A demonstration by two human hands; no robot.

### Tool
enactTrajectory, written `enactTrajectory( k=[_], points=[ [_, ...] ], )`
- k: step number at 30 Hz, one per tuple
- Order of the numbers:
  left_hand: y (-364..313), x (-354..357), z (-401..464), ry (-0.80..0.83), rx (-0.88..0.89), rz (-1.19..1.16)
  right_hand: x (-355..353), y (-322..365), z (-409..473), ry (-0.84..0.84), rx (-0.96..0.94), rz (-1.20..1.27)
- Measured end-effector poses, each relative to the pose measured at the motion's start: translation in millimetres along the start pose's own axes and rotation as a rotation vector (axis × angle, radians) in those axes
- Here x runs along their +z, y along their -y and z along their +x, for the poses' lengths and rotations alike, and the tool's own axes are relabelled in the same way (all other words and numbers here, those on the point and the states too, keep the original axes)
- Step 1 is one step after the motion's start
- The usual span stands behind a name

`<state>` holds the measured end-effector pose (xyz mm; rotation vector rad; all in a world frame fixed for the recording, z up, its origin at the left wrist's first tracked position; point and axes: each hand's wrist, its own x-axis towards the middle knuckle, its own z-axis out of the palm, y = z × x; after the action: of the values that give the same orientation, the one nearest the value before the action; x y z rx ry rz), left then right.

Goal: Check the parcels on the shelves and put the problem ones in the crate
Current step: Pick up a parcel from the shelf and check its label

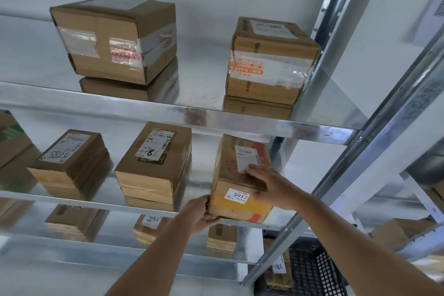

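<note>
Cardboard parcel (pixel 236 184) marked 5917 sits tilted at the shelf (pixel 149 209) edge, left hand (pixel 199 215) gripping its lower corner, right hand (pixel 266 186) clasping the top and side; likely light, stiff, tape-slick, best held by opposite corners.

I see matt brown cardboard boxes (pixel 153 166), glossy clear tape (pixel 125 50), shiny galvanised metal shelves (pixel 240 122), black plastic mesh crate (pixel 312 269) lower right.

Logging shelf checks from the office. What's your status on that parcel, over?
Both hands on parcel 5917: left hand grips bottom corner, right hand on top by the label. Parcel at shelf edge. Crate below right, path unobstructed.
</note>
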<state>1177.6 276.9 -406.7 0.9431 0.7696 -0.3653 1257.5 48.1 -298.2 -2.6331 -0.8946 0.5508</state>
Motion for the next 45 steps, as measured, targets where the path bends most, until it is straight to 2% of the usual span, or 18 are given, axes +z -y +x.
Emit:
enactTrajectory(
  k=[3,6,9,11,13,15,17,19,23,33,45],
  points=[
    [-4,0,-2,-0.073,0.013,0.265,14,2,-4,0.008,-0.036,-0.143],
    [-16,-2,-10,-0.117,0.024,0.484,25,4,-6,0.009,-0.041,-0.137],
    [-33,1,-14,-0.072,0.009,0.568,25,1,-3,-0.020,0.019,0.079],
    [-48,6,-13,-0.095,0.033,0.584,21,2,2,-0.161,0.071,0.233],
    [-64,11,-6,-0.144,0.090,0.587,17,1,9,-0.317,0.194,0.292],
    [-77,17,0,-0.155,0.135,0.610,17,-6,24,-0.373,0.400,0.422],
    [-84,27,2,-0.132,0.141,0.686,20,-17,37,-0.323,0.622,0.703],
    [-89,35,0,-0.104,0.129,0.744,21,-23,42,-0.259,0.719,0.876],
    [-98,42,-6,-0.093,0.084,0.837,11,-26,47,-0.146,0.708,0.870],
    [-108,46,-5,-0.072,-0.047,0.850,-5,-29,56,0.077,0.728,0.906],
    [-109,52,-2,-0.084,-0.055,0.825,1,-40,63,0.085,0.670,0.869]
  ],
)
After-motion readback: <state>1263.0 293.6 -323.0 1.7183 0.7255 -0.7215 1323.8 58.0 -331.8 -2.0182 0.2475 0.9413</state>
